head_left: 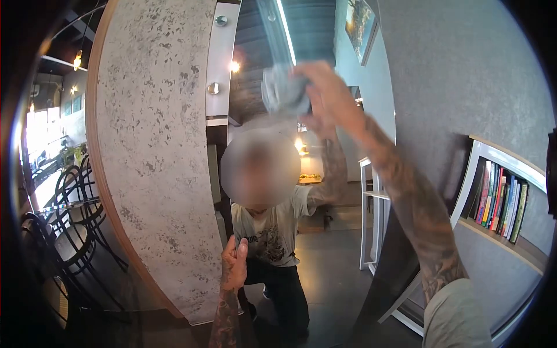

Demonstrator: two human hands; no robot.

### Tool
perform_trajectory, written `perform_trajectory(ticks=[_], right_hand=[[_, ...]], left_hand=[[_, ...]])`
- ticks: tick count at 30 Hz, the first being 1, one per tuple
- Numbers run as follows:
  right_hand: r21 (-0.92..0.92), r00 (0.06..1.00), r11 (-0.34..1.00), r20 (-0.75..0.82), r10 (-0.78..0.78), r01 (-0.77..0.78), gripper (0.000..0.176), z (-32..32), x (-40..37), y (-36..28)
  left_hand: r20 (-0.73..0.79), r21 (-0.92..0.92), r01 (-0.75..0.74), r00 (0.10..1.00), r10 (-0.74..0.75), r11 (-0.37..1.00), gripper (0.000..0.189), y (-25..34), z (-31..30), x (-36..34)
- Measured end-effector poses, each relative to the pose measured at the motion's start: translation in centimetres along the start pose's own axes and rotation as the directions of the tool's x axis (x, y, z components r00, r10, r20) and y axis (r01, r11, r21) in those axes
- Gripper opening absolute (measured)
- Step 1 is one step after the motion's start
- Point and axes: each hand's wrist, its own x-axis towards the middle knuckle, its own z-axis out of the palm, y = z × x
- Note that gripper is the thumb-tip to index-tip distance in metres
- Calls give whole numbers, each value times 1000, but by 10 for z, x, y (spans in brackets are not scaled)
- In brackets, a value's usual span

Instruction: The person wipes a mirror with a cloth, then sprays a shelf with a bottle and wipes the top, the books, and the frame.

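Note:
A tall mirror point(342, 255) stands in front of me, with my reflection in it. High up, my right hand point(331, 93) holds a bunched grey-blue cloth point(284, 90) against or very near the glass; both are smeared by motion. The reflected arm rises to meet the hand. Lower down, my left hand point(234, 267) is by the mirror's left edge, thumb up and fingers curled in. What those fingers close on, if anything, is hidden.
Left of the mirror is a rough, speckled wall panel point(154, 145) with a wooden edge. A white strip with round knobs or bulbs point(213, 88) runs beside the glass. Black chairs point(75, 232) stand far left. At right, books point(502, 200) fill a white-framed shelf point(505, 156).

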Motion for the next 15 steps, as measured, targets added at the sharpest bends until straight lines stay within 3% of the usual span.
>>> perform_trajectory(ticks=[2,4,5,6,7,10,11,13,15], right_hand=[[11,996,998,65,55,-56,45,10,-45,-47],[139,975,981,198,104,-133,44,14,-97,-101],[119,946,989,322,45,-88,41,10,-120,-130],[222,926,970,378,11,-102,43,17,-152,-152],[283,943,958,329,-57,-41,47,27,-189,-173],[318,772,941,625,-119,-113,54,28,-269,-236],[317,773,942,622,-123,-105,54,23,-265,-243],[511,664,763,733,-147,-395,63,13,-257,-252],[550,758,725,650,-59,-415,73,5,-180,-232]], left_hand=[[5,-48,-92,996,93,995,45,-4,2,1],[-32,-25,-34,999,34,999,45,-3,-1,-2],[-43,-17,-16,999,15,1000,45,-2,-3,-3],[1,-4,44,999,-44,999,45,2,-5,-3],[23,1,71,997,-71,997,45,8,-4,-4],[57,12,95,994,-95,995,45,28,3,-5],[56,12,87,995,-87,996,45,30,1,-4],[84,115,123,988,-133,986,44,25,-4,-6],[72,50,96,992,-100,994,47,3,-11,-2]])
